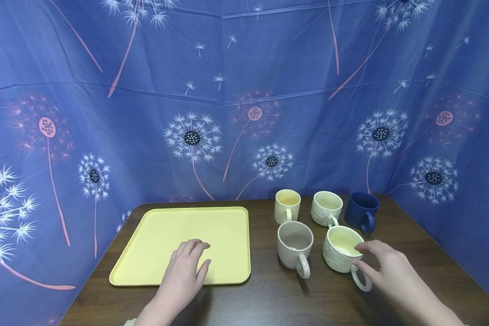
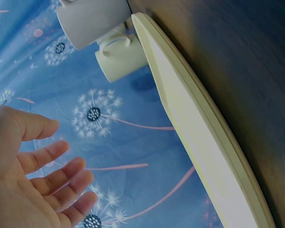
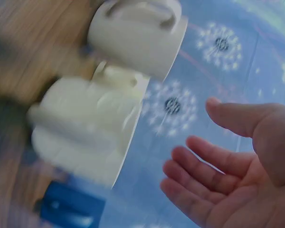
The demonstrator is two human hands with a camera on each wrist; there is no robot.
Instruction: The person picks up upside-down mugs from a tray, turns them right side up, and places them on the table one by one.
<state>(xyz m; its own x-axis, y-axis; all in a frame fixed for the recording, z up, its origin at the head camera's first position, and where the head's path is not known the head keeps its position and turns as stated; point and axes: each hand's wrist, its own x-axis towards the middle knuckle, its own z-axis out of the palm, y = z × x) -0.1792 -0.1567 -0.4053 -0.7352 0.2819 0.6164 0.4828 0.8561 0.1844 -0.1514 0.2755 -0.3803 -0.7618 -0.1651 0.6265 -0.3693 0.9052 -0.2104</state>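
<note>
My left hand [image 1: 183, 269] hovers above the front part of a pale yellow tray [image 1: 146, 246], fingers relaxed and holding nothing; the left wrist view shows the same loose fingers [image 2: 59, 178]. On the right, my right hand [image 1: 395, 271] is beside a pale cream mug [image 1: 339, 253] with a raised pattern. Its thumb and fingers are spread near the mug's rim and handle. In the right wrist view, that hand [image 3: 228, 175] appears apart from the blurred cream mug [image 3: 80, 133]. To the left of that mug stands a light grey mug [image 1: 289, 253], its handle facing the front.
Behind those two stand a narrow pale yellow mug [image 1: 285, 215], another patterned cream mug [image 1: 322, 215] and a dark blue mug [image 1: 354, 215]. They share a dark wooden table [image 1: 265, 301]. A blue dandelion-print cloth [image 1: 212, 99] hangs along the table's back and sides.
</note>
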